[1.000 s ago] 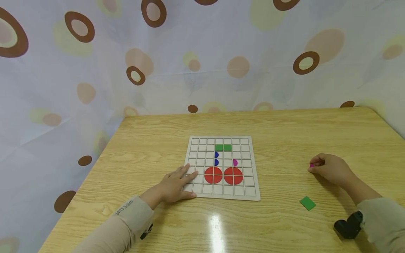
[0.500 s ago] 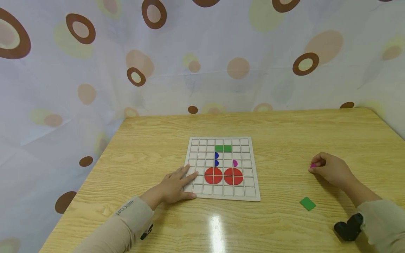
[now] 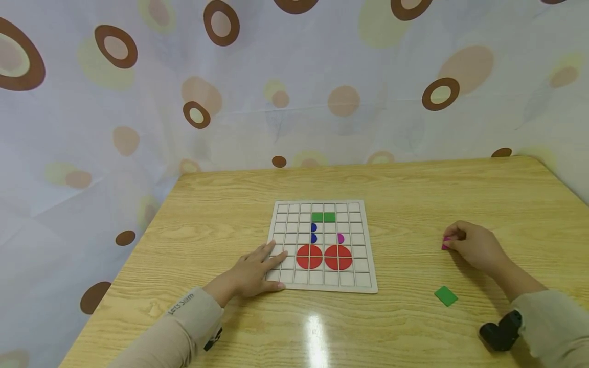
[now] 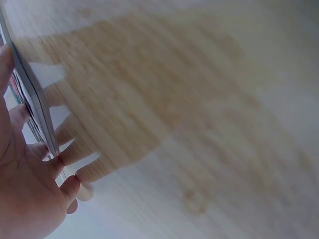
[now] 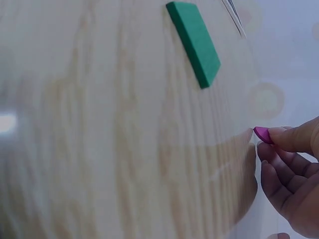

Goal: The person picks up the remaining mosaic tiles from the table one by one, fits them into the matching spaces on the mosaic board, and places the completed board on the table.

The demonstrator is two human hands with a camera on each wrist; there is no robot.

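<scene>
A white grid board [image 3: 294, 280] lies mid-table, set with red quarter-circle pieces [image 3: 309, 257] forming two discs. Above them on the grid are two blue half-circles [image 3: 314, 238], a magenta half-circle [image 3: 340, 238] and two green pieces [image 3: 323, 217]. My left hand [image 3: 252, 271] rests with spread, straight fingers on the board's left edge; the left wrist view shows the fingers [image 4: 20, 113] at that edge. To the right, my right hand [image 3: 476, 248] pinches a small magenta piece [image 5: 263, 135] between thumb and fingers, low over the table.
One loose green piece [image 3: 446, 296] lies flat on the wooden table [image 3: 395, 327], nearer me than the right hand. A black device [image 3: 501, 332] is worn on the right wrist. Patterned cloth [image 3: 303, 128] hangs behind the table.
My right hand has shifted slightly left and turned the magenta piece in its fingers, and more of the piece now shows. My left hand stays on the board.
</scene>
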